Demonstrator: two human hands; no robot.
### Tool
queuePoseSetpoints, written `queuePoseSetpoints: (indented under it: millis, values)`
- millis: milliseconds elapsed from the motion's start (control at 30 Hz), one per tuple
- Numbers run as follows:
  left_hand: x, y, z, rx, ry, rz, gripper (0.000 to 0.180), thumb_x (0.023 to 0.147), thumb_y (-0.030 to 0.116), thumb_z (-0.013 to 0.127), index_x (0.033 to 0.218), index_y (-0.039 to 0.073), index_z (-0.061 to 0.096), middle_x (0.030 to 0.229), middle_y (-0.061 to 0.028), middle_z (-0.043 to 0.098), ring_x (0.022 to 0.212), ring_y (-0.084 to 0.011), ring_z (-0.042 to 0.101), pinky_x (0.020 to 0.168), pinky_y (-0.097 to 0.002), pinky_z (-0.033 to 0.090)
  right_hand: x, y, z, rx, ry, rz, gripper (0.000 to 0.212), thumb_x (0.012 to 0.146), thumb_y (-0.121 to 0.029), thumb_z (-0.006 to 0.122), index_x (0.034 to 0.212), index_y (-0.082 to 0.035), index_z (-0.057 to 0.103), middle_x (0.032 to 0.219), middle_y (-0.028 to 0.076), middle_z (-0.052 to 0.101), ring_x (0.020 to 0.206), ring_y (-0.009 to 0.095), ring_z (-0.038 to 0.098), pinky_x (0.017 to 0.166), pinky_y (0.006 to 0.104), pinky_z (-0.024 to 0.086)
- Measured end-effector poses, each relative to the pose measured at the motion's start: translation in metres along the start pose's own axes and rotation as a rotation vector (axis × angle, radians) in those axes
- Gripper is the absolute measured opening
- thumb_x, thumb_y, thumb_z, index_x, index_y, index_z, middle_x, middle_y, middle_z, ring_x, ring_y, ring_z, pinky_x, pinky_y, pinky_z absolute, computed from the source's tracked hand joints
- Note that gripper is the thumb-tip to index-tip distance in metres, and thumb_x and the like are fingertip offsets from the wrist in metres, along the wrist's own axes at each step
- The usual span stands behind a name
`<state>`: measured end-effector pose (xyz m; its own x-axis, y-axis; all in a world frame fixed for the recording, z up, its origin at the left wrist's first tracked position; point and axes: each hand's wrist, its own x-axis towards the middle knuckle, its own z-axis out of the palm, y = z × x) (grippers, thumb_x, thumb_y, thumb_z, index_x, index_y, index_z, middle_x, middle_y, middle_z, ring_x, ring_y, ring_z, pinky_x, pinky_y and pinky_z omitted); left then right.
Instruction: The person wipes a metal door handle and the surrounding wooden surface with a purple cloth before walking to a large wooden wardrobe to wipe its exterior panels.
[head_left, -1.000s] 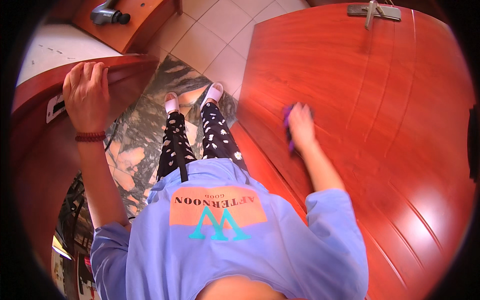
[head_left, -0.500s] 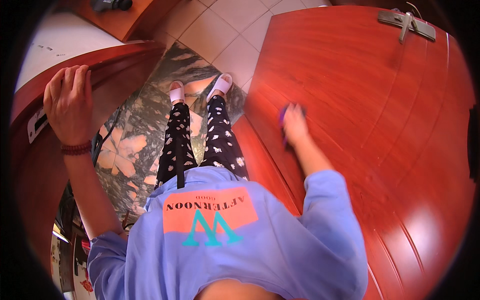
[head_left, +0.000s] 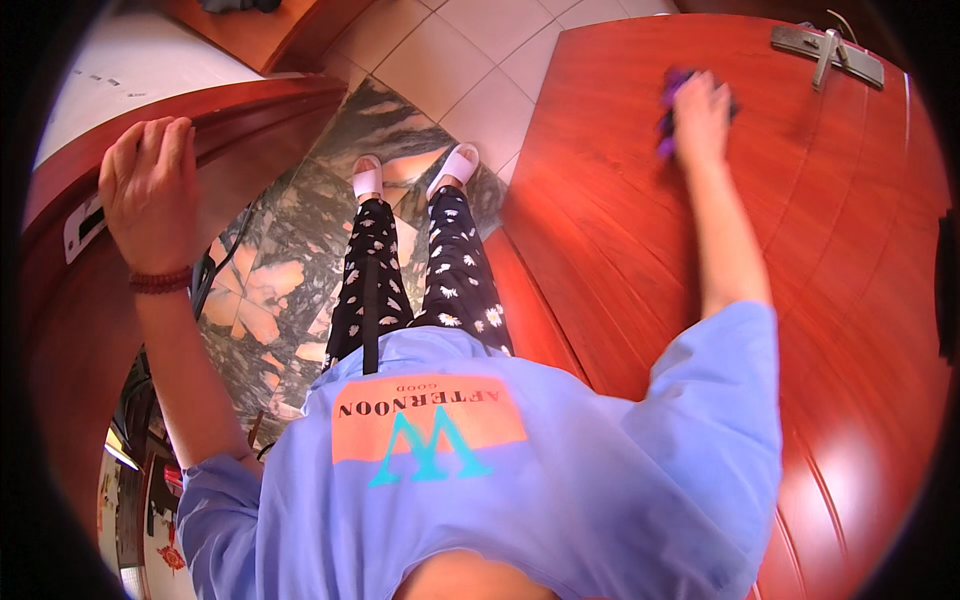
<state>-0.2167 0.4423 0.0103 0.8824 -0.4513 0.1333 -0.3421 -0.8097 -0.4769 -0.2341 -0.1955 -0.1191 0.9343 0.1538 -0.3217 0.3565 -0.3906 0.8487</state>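
Note:
My right hand [head_left: 703,122] presses a dark purple cloth [head_left: 668,135] against the face of a reddish wooden door [head_left: 640,250]. Its fingers are closed over the cloth, which shows past both sides of the hand. The door's metal lever handle [head_left: 828,62] lies a short way beyond, to the right. On the other side, my left hand [head_left: 150,185] is hooked over the edge of a wooden door frame [head_left: 245,125], fingers curled round it. A metal strike plate [head_left: 84,228] is set into the frame just beside that hand.
My feet, in pale slippers [head_left: 367,177], stand on a dark marble-patterned threshold [head_left: 375,115]. Pale floor tiles [head_left: 450,45] continue ahead. A wooden piece of furniture [head_left: 275,35] stands at the far left. Dark cables [head_left: 222,262] hang behind my left arm.
My right hand has slid the cloth up and to the right across the door, from near its lower left part toward the handle. The left hand keeps its hold on the frame.

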Motion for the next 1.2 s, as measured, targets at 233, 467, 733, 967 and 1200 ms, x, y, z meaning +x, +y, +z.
queuePoseSetpoints:
  millis: [233, 467, 733, 967, 1200]
  values:
    - [0.006, -0.002, 0.025, 0.085, 0.049, 0.121, 0.007, 0.094, 0.026, 0.070, 0.100, 0.023, 0.074, 0.101, 0.0139, 0.072, 0.101, -0.0092, 0.066, 0.094, -0.0254, 0.048, 0.074, -0.022, 0.037, 0.116, -0.011, 0.017, 0.043, 0.096, -0.016, 0.048, 0.136, -0.003, 0.056, 0.148, 0.015, 0.051, 0.146, 0.032, 0.038, 0.117, 0.0537, 0.031]
    - [0.004, -0.005, 0.015, 0.134, 0.032, 0.110, 0.010, 0.091, 0.024, 0.076, 0.101, 0.025, 0.077, 0.107, 0.0160, 0.073, 0.101, -0.0070, 0.066, 0.087, -0.0234, 0.051, -0.246, -0.288, -0.018, 0.585, -0.505, -0.946, 0.047, 0.098, -0.031, 0.049, 0.133, -0.004, 0.064, 0.149, 0.013, 0.051, 0.146, 0.034, 0.037, 0.122, 0.0579, 0.021]
    - [0.004, -0.002, 0.015, 0.112, 0.009, 0.020, 0.008, 0.094, 0.024, 0.072, 0.101, 0.021, 0.074, 0.105, 0.0140, 0.073, 0.103, -0.0095, 0.066, 0.092, -0.0254, 0.047, -0.092, -0.174, 0.029, 0.535, -0.156, -0.453, 0.044, 0.092, -0.023, 0.054, 0.129, -0.003, 0.064, 0.140, 0.017, 0.056, 0.139, 0.036, 0.044, 0.120, 0.0560, 0.027]
    - [0.008, -0.011, 0.024, 0.120, 0.038, 0.030, 0.008, 0.094, 0.027, 0.072, 0.101, 0.024, 0.074, 0.105, 0.0153, 0.072, 0.101, -0.0079, 0.065, 0.091, -0.0239, 0.047, 0.167, 0.143, 0.074, -0.021, 0.315, 0.143, 0.032, 0.097, -0.023, 0.052, 0.121, -0.009, 0.068, 0.131, 0.006, 0.061, 0.131, 0.028, 0.051, 0.110, 0.0507, 0.039]
    - [0.009, -0.016, 0.040, 0.298, 0.023, -0.014, 0.008, 0.094, 0.030, 0.074, 0.100, 0.029, 0.078, 0.103, 0.0169, 0.075, 0.096, -0.0035, 0.067, 0.084, -0.0194, 0.050, 0.095, -0.086, 0.068, 0.291, -0.184, -0.219, 0.035, 0.092, -0.019, 0.053, 0.121, -0.004, 0.065, 0.127, 0.015, 0.059, 0.129, 0.033, 0.050, 0.117, 0.0534, 0.031]
